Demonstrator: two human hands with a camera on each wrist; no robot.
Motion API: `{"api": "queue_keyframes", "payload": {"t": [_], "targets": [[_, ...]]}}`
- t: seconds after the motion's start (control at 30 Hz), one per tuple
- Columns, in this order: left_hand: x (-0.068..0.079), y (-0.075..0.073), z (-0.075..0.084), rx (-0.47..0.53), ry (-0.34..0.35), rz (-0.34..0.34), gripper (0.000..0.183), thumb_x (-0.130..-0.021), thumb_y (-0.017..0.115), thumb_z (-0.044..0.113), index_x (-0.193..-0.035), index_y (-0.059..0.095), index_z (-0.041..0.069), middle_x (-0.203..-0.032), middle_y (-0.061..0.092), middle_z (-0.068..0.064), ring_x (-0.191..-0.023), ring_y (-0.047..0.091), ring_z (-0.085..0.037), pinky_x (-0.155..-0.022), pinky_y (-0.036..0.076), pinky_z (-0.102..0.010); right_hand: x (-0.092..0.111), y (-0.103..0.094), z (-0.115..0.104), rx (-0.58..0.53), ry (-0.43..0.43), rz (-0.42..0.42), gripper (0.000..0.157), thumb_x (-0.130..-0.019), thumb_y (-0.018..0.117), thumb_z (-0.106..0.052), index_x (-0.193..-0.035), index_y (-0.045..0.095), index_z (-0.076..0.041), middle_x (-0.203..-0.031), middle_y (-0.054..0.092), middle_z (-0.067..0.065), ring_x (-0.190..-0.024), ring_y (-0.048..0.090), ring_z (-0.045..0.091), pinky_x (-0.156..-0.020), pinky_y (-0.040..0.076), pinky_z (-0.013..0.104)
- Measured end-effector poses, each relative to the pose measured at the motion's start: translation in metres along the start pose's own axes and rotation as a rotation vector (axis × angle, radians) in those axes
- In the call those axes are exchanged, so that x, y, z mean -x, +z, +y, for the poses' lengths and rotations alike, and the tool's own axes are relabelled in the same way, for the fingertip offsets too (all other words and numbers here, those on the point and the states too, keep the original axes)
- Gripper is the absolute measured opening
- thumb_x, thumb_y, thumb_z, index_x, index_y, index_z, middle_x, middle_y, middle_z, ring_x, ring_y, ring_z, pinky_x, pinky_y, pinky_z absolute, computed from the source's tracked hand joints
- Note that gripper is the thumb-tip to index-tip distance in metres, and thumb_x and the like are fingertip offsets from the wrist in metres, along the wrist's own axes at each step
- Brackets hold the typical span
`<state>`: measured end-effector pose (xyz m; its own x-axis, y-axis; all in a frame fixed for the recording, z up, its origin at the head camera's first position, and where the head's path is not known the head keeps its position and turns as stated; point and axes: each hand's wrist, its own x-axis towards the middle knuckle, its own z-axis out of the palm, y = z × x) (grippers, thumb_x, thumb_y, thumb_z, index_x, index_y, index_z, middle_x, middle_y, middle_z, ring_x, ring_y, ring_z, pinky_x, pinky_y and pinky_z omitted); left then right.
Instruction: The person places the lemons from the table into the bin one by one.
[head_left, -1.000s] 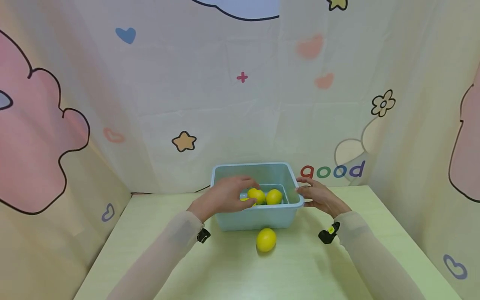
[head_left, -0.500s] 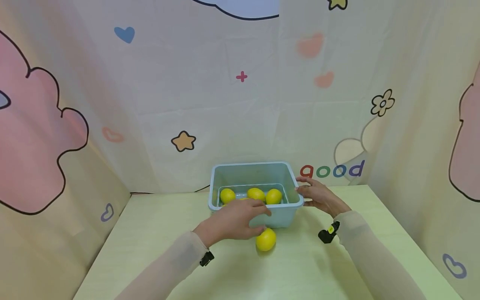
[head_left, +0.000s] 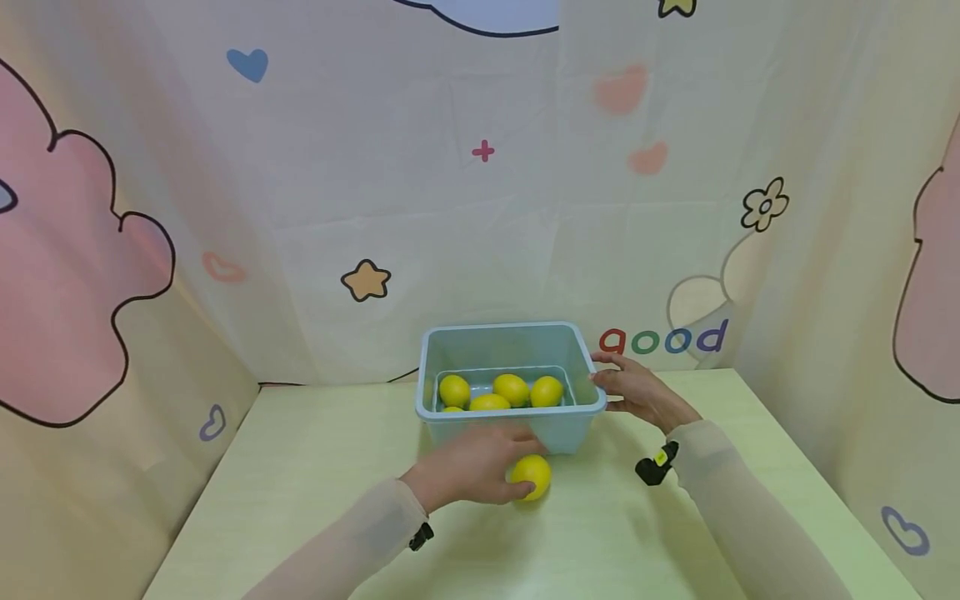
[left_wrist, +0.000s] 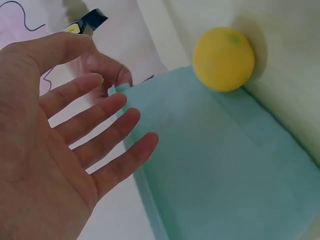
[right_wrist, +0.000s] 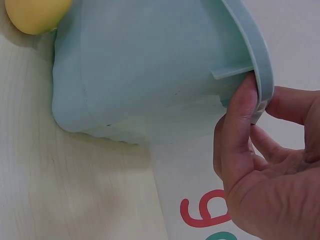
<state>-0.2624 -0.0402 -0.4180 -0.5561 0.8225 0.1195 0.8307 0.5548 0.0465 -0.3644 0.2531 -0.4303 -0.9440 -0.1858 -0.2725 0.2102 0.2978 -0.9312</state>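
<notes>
A yellow lemon (head_left: 534, 472) lies on the table just in front of a light blue plastic bin (head_left: 566, 433). My left hand (head_left: 480, 467) is over the lemon's left side, overlapping it in the head view. The left wrist view has that hand (left_wrist: 65, 120) with fingers spread and nothing in its palm, the lemon (left_wrist: 223, 59) lying beyond the fingertips. At the bin's right side, my right hand (head_left: 637, 393) pinches the rim between thumb and fingers, plain in the right wrist view, where the hand (right_wrist: 275, 160) grips the lip. Several more lemons (head_left: 511, 390) lie inside the bin.
The pale wooden table (head_left: 315, 475) carries the bin near its back edge. Behind and at both sides hangs a printed cloth (head_left: 480, 242) with hearts, stars and the word "good". A black strap device (head_left: 657, 464) sits at the right wrist.
My left hand has come out of the bin and moved toward me, down to the lemon on the table. The lemons inside now show. My right hand has stayed on the rim.
</notes>
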Motion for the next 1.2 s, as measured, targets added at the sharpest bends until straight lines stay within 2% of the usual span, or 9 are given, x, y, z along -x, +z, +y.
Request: {"api": "queue_keyframes", "payload": {"t": [0.2, 0.33, 0.47, 0.6, 0.9, 1.07, 1.2], "targets": [[-0.012, 0.024, 0.0, -0.037, -0.066, -0.084, 0.052, -0.09, 0.064, 0.046, -0.138, 0.055, 0.029, -0.137, 0.057, 0.006, -0.121, 0.057, -0.016, -0.096, 0.054, -0.035, 0.0, 0.0, 0.0, 0.004, 0.012, 0.006, 0.064, -0.099, 0.056, -0.022, -0.154, 0.025, -0.019, -0.15, 0.041, 0.019, -0.126, 0.051, 0.038, -0.095, 0.056, 0.037], [-0.019, 0.038, -0.001, -0.105, -0.092, -0.094, 0.054, -0.088, 0.066, 0.047, -0.138, 0.054, 0.031, -0.137, 0.057, 0.004, -0.119, 0.058, -0.017, -0.092, 0.055, -0.034, 0.001, 0.0, 0.0, 0.0, 0.003, -0.009, 0.062, -0.1, 0.054, -0.02, -0.155, 0.024, -0.017, -0.149, 0.041, 0.022, -0.127, 0.05, 0.041, -0.092, 0.056, 0.037], [-0.023, 0.042, 0.0, -0.148, -0.097, -0.104, 0.054, -0.088, 0.067, 0.047, -0.137, 0.054, 0.031, -0.13, 0.059, 0.004, -0.106, 0.062, -0.014, -0.087, 0.056, -0.03, 0.002, 0.0, 0.0, 0.008, -0.012, -0.022, 0.062, -0.101, 0.052, -0.02, -0.155, 0.023, -0.015, -0.149, 0.04, 0.024, -0.128, 0.049, 0.042, -0.092, 0.057, 0.038], [-0.027, 0.045, 0.0, -0.14, -0.102, -0.12, 0.053, -0.088, 0.068, 0.046, -0.137, 0.054, 0.031, -0.127, 0.059, 0.005, -0.098, 0.062, -0.012, -0.086, 0.056, -0.028, 0.002, 0.0, -0.001, 0.008, -0.011, -0.015, 0.063, -0.1, 0.054, -0.022, -0.155, 0.023, -0.016, -0.151, 0.04, 0.022, -0.129, 0.05, 0.041, -0.096, 0.055, 0.041], [-0.032, 0.056, -0.001, -0.049, -0.111, -0.174, 0.054, -0.088, 0.068, 0.043, -0.138, 0.054, 0.029, -0.135, 0.055, 0.005, -0.12, 0.054, -0.016, -0.103, 0.05, -0.03, 0.004, 0.0, -0.001, 0.002, -0.014, -0.025, 0.064, -0.1, 0.053, -0.022, -0.156, 0.022, -0.016, -0.151, 0.039, 0.022, -0.128, 0.05, 0.042, -0.094, 0.056, 0.037], [-0.035, 0.066, -0.001, -0.067, -0.12, -0.209, 0.06, -0.088, 0.069, 0.043, -0.142, 0.051, 0.025, -0.138, 0.051, 0.003, -0.125, 0.049, -0.016, -0.109, 0.045, -0.03, 0.003, 0.0, 0.0, -0.005, -0.014, -0.02, 0.063, -0.1, 0.053, -0.022, -0.155, 0.023, -0.017, -0.151, 0.04, 0.022, -0.129, 0.049, 0.042, -0.095, 0.056, 0.039], [-0.036, 0.071, 0.0, -0.096, -0.117, -0.204, 0.064, -0.085, 0.07, 0.045, -0.141, 0.051, 0.021, -0.139, 0.05, 0.001, -0.125, 0.049, -0.018, -0.108, 0.046, -0.03, 0.003, 0.0, 0.0, -0.003, -0.011, -0.019, 0.063, -0.1, 0.054, -0.022, -0.155, 0.023, -0.018, -0.151, 0.039, 0.021, -0.129, 0.049, 0.041, -0.097, 0.055, 0.041]]}}
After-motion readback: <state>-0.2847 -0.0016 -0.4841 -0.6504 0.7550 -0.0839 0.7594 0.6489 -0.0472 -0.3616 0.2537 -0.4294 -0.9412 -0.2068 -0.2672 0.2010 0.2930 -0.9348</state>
